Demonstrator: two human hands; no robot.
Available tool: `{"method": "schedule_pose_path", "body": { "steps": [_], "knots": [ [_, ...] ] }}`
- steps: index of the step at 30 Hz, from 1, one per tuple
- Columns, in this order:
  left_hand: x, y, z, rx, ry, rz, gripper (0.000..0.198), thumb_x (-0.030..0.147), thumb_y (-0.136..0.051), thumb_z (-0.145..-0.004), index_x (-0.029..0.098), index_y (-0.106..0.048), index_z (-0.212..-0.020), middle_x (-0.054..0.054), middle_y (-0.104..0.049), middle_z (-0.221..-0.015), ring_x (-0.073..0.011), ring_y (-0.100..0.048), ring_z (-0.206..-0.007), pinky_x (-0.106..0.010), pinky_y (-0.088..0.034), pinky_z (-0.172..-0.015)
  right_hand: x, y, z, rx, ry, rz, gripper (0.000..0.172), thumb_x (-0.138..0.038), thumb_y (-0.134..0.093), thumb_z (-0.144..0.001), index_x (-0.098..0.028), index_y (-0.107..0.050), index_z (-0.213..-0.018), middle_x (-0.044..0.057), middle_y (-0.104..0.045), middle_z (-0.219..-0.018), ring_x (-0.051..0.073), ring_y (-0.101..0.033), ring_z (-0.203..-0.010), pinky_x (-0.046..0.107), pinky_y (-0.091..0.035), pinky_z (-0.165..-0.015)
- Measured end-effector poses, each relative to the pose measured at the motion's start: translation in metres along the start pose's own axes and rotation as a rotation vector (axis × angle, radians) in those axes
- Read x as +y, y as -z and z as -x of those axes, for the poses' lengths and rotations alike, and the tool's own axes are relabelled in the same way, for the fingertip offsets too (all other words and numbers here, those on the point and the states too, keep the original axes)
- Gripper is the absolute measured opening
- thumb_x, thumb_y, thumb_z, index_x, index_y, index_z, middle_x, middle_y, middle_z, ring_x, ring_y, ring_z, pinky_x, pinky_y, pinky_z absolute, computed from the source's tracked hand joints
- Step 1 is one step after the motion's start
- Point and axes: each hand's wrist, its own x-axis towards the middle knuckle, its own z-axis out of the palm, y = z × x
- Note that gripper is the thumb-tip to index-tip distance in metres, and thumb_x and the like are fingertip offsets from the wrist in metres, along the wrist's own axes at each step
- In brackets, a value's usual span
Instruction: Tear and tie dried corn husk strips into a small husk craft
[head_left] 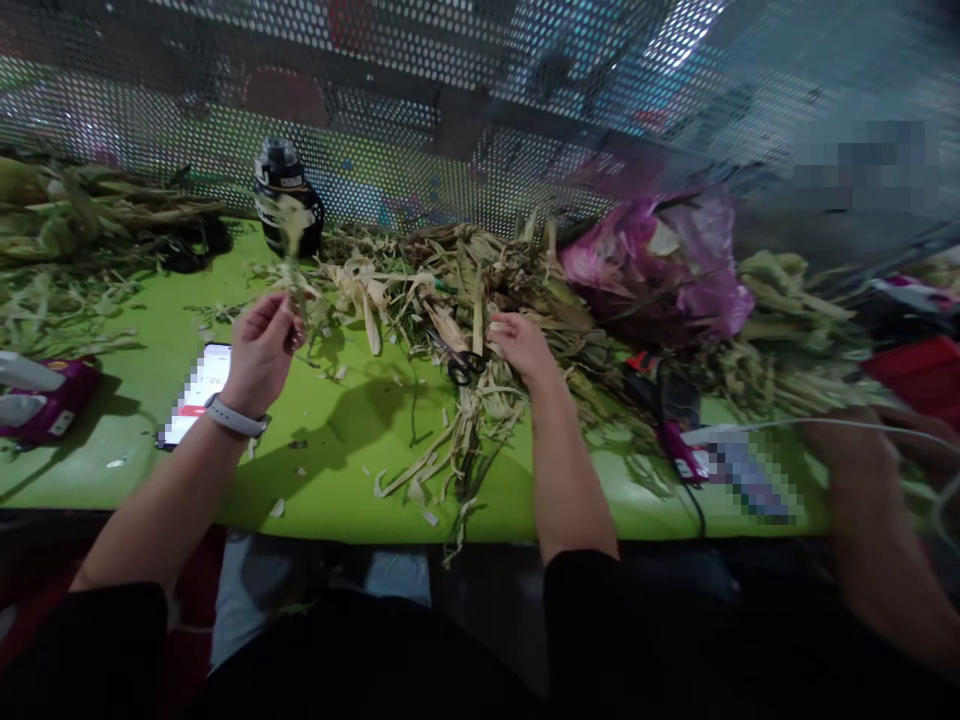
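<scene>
My left hand (pixel 262 345) is raised above the green table (pixel 337 470), its fingers pinched on a thin dried leaf strip (pixel 291 240) that stands up, blurred by motion. A pale wristband sits on that wrist. My right hand (pixel 521 345) lies on a pile of dried corn husks (pixel 465 290), fingers curled onto the husks. Black-handled scissors (pixel 461 362) lie just left of that hand. Loose husk strips (pixel 442 455) trail toward the table's front edge.
A phone (pixel 196 392) lies lit near my left wrist. A black flask (pixel 287 195) stands at the back. A pink plastic bag (pixel 660 265) and a glue gun (pixel 679 440) lie right. Another person's arm (pixel 877 520) reaches in at right. Perforated metal screen behind.
</scene>
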Motion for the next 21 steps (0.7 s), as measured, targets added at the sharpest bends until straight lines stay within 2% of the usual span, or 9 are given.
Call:
{"method": "schedule_pose_path", "body": {
  "steps": [2, 3, 6, 8, 9, 12, 16, 18, 21],
  "knots": [
    [-0.008, -0.004, 0.011, -0.089, 0.046, -0.183, 0.02, 0.034, -0.073, -0.077, 0.016, -0.067, -0.084, 0.002, -0.054, -0.06, -0.0055, -0.043, -0.05, -0.017, -0.033, -0.046, -0.008, -0.006, 0.01, 0.103, 0.071, -0.052, 0.044, -0.031, -0.066, -0.069, -0.015, -0.062, -0.109, 0.003, -0.062, -0.082, 0.011, -0.048, -0.06, 0.024, -0.04, -0.054],
    [-0.012, -0.007, 0.017, -0.144, 0.062, -0.282, 0.019, 0.034, -0.069, -0.08, 0.016, -0.067, -0.085, 0.002, -0.053, -0.058, -0.0062, -0.042, -0.049, -0.018, -0.033, -0.046, -0.015, -0.015, 0.019, 0.055, 0.109, -0.123, 0.045, -0.032, -0.067, -0.069, -0.017, -0.06, -0.111, 0.004, -0.063, -0.093, 0.01, -0.049, -0.061, 0.024, -0.042, -0.054],
    [-0.02, -0.016, 0.033, -0.273, 0.044, -0.541, 0.02, 0.033, -0.06, -0.085, 0.015, -0.065, -0.089, 0.001, -0.054, -0.061, -0.0086, -0.046, -0.053, -0.02, -0.038, -0.051, -0.04, -0.05, 0.058, -0.275, 0.178, -0.341, 0.039, -0.042, -0.063, -0.078, -0.023, -0.06, -0.113, 0.004, -0.063, -0.11, 0.007, -0.051, -0.06, 0.023, -0.048, -0.056],
    [-0.023, -0.02, 0.04, -0.339, -0.01, -0.686, 0.022, 0.033, -0.056, -0.087, 0.014, -0.065, -0.093, 0.0, -0.056, -0.063, -0.0102, -0.049, -0.055, -0.022, -0.041, -0.054, -0.054, -0.073, 0.082, -0.455, 0.164, -0.392, 0.048, -0.048, -0.068, -0.076, -0.024, -0.057, -0.117, 0.005, -0.061, -0.118, 0.006, -0.054, -0.06, 0.023, -0.051, -0.057],
    [-0.025, -0.021, 0.042, -0.365, -0.041, -0.751, 0.023, 0.033, -0.055, -0.088, 0.014, -0.065, -0.096, -0.001, -0.057, -0.065, -0.0109, -0.05, -0.056, -0.023, -0.042, -0.055, -0.058, -0.082, 0.091, -0.498, 0.144, -0.394, 0.053, -0.048, -0.072, -0.072, -0.023, -0.057, -0.117, 0.005, -0.062, -0.117, 0.006, -0.054, -0.06, 0.023, -0.051, -0.056],
    [-0.027, -0.019, 0.042, -0.381, -0.125, -0.899, 0.024, 0.032, -0.05, -0.09, 0.014, -0.064, -0.098, -0.001, -0.06, -0.067, -0.0118, -0.052, -0.058, -0.024, -0.042, -0.057, -0.062, -0.093, 0.102, -0.541, 0.111, -0.371, 0.041, -0.052, -0.073, -0.071, -0.017, -0.064, -0.091, 0.002, -0.068, -0.089, 0.005, -0.051, -0.052, 0.021, -0.049, -0.051],
    [-0.028, -0.012, 0.032, -0.319, -0.135, -0.961, 0.023, 0.032, -0.048, -0.09, 0.015, -0.063, -0.087, -0.001, -0.058, -0.065, -0.011, -0.049, -0.056, -0.023, -0.039, -0.055, -0.057, -0.067, 0.09, -0.581, 0.138, -0.504, 0.039, -0.054, -0.075, -0.068, -0.018, -0.064, -0.079, 0.0, -0.068, -0.074, 0.005, -0.047, -0.045, 0.021, -0.044, -0.045],
    [-0.027, -0.008, 0.027, -0.297, -0.096, -0.936, 0.022, 0.031, -0.048, -0.089, 0.015, -0.062, -0.083, 0.0, -0.056, -0.062, -0.0104, -0.047, -0.053, -0.022, -0.037, -0.053, -0.052, -0.044, 0.077, -0.495, 0.146, -0.58, 0.039, -0.053, -0.078, -0.066, -0.019, -0.064, -0.08, 0.001, -0.068, -0.073, 0.007, -0.051, -0.05, 0.021, -0.043, -0.045],
    [-0.027, -0.006, 0.023, -0.271, -0.064, -0.886, 0.019, 0.03, -0.049, -0.088, 0.015, -0.061, -0.082, 0.001, -0.054, -0.06, -0.0099, -0.045, -0.052, -0.022, -0.036, -0.052, -0.04, -0.011, 0.05, -0.171, 0.174, -0.618, 0.035, -0.049, -0.077, -0.065, -0.021, -0.062, -0.078, 0.0, -0.065, -0.074, 0.007, -0.049, -0.05, 0.021, -0.04, -0.044]
  ]
}}
